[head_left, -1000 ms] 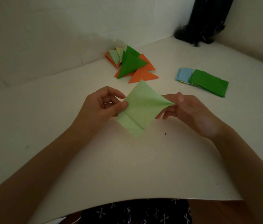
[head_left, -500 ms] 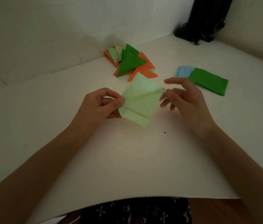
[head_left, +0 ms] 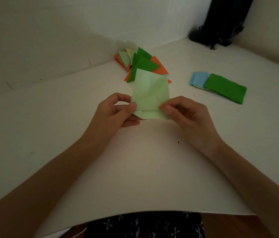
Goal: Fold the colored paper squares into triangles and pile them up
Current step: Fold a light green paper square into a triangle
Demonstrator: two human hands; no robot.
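Paper in hand: light green paper square (head_left: 150,93), marked with creases, is held up at the middle of the view over the white tabletop (head_left: 66,121). A narrow strip is turned up along its near edge.
Left grip: left hand (head_left: 116,114) pinches the paper's lower left edge between thumb and forefinger, the other fingers curled beneath.
Right grip: right hand (head_left: 186,115) pinches the lower right edge the same way, thumb on the front face.
Folded pile: pile of folded triangles (head_left: 144,63) in dark green, orange, pale green and pale yellow lies behind the held paper, close to the wall (head_left: 49,31). The paper's far corner covers part of it from this view.
Unfolded stack: dark green sheets (head_left: 226,88) lie flat to the right, well apart from the hands, overlapping light blue sheets (head_left: 198,79) on their left.
Far corner: black object (head_left: 221,23) stands at the back right, too dark to make out.
Near edge: dark cloth with small white crosses (head_left: 144,225) shows below the tabletop.
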